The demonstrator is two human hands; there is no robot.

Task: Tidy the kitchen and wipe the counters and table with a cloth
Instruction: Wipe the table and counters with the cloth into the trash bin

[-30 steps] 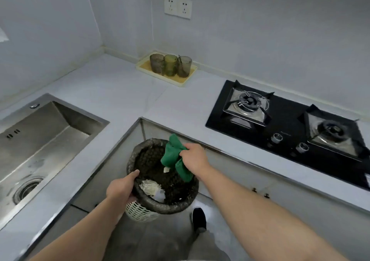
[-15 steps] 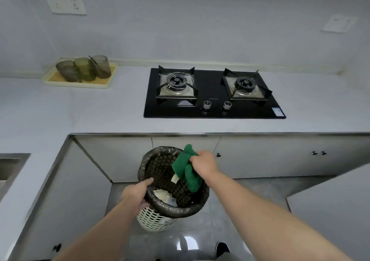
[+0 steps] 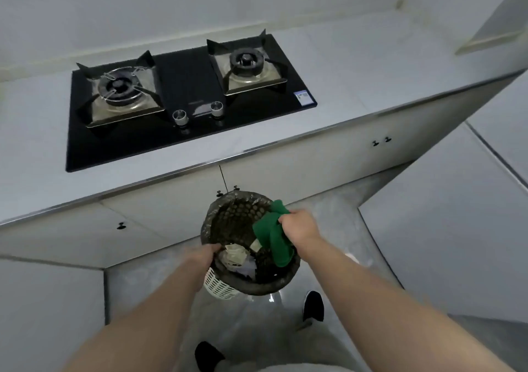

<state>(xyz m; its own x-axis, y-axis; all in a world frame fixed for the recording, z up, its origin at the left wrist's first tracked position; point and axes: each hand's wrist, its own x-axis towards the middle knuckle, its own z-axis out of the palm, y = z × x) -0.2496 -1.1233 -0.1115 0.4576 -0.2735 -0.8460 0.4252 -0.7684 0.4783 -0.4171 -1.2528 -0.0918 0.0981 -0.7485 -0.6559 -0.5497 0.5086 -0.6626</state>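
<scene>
Two hands at a white lattice wastebasket point(image 3: 218, 284) lined with a black bag
The left hand point(image 3: 204, 253) grips its near-left rim; the right hand point(image 3: 301, 227) clenches a crumpled green cloth point(image 3: 274, 237) at the right rim, the cloth draping inside above paper scraps point(image 3: 235, 254). A black glass two-burner hob point(image 3: 188, 114) sits in the pale counter point(image 3: 343, 66) beyond

A: Any legible markings on the stove point(image 3: 188, 86)?
B: None. The sticker point(image 3: 302, 98) at the stove's front right corner has print too small to read. The mark point(image 3: 196, 102) at its front centre is blurred.
</scene>
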